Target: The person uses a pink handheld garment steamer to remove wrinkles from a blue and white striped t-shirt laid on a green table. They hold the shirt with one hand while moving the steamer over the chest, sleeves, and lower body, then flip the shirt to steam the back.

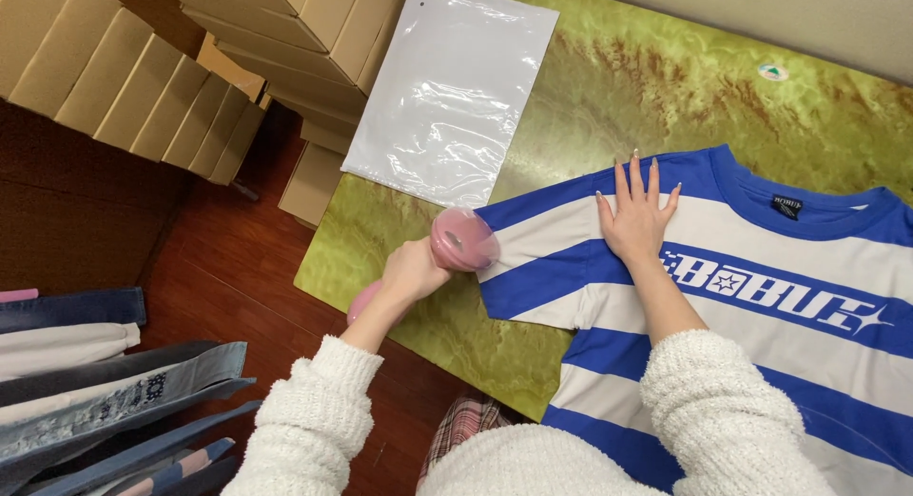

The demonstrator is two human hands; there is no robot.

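A blue and white striped T-shirt (761, 296) lies flat on a green marbled table (609, 87), collar toward the far edge. My right hand (635, 215) rests palm down with fingers spread on the shirt's shoulder near the sleeve. My left hand (411, 270) grips the pink handle of a lint roller (462, 239). The roller's head touches the edge of the sleeve at the shirt's left side.
A clear plastic bag (455, 92) lies on the table's far left corner. Flat cardboard boxes (143, 77) stand stacked on the wooden floor at the upper left. Folded jeans and garments (95, 391) hang at the lower left.
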